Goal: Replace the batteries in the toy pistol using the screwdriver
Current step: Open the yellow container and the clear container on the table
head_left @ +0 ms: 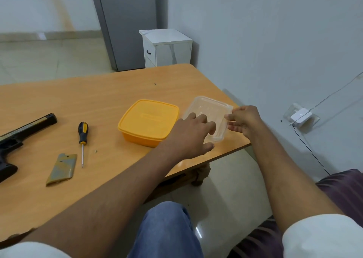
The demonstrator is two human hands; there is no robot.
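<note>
**Toy pistol and tools at left; both hands on the clear container at right**

The toy pistol [17, 138] lies flat at the left edge of the wooden table [98, 92]. It is black, angular, hard plastic with a pale stripe along the top of the barrel; its grip points toward the near edge. It is well apart from both hands.

Just right of the grip lies the battery cover [61, 169], a flat, rounded-corner plate with a worn grey and tan finish. Beside it lies the screwdriver [82, 140], with a black and yellow moulded handle and a thin metal shaft pointing toward the near edge. A small pale screw [96, 151] rests just right of the shaft.

Near the table centre sits a yellow container [149, 121], square with rounded corners, opaque plastic, lid fitted.

Just right of it, at the table's right edge, is a clear container [208, 114] of thin transparent plastic, roughly rectangular with rounded corners.

- Left hand [192, 134]: fingers spread and lightly bent over the near side of the clear container, touching it; a firm grasp cannot be confirmed.
- Right hand [245, 120]: thumb and fingertips pinch the right rim of the clear container.

Neither hand touches the pistol, cover or screwdriver.
</note>
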